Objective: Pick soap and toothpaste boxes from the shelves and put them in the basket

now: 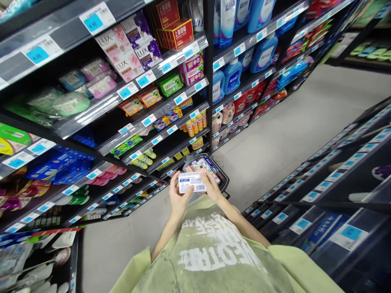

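A small white box [192, 182] with blue print and a barcode is held between both hands in front of my chest. My left hand [179, 193] grips its left end, with the thumb along the lower edge. At the right end my right hand [211, 186] has its fingers closed on the same box. Just beyond the hands is a dark basket [225, 179] with packaged goods [207, 165] in it; part of it is hidden by my hands and the box.
Shelves with soap boxes [120, 53], blue bottles [233, 76] and price tags rise on the left and ahead. More tagged shelves [330, 179] line the right side. Grey floor [275, 122] runs between them. Utensils [36, 268] hang at the lower left.
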Demonstrator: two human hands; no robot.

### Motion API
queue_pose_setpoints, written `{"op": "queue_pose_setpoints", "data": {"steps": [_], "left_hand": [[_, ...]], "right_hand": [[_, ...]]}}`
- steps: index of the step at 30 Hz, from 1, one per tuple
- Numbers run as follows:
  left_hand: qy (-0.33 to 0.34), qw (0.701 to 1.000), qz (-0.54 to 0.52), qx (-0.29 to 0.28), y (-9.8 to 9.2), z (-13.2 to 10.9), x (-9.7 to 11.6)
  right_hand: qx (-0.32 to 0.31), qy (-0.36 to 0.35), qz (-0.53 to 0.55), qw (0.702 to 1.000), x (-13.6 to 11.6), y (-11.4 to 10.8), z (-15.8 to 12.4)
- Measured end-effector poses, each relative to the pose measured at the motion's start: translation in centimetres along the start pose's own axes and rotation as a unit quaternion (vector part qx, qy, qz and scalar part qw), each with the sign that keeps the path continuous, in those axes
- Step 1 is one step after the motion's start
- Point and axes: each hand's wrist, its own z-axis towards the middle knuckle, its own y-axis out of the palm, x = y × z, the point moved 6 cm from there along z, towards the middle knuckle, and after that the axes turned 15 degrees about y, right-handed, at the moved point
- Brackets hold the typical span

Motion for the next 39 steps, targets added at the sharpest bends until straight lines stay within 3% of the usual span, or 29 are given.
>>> {"op": "queue_pose_setpoints", "data": {"steps": [39], "left_hand": [[-0.007, 1.0, 0.009, 0.001, -0.01, 0.05, -0.28]], "right_hand": [[0.005, 0.003, 0.004, 1.0, 0.39, 0.2, 0.38]]}}
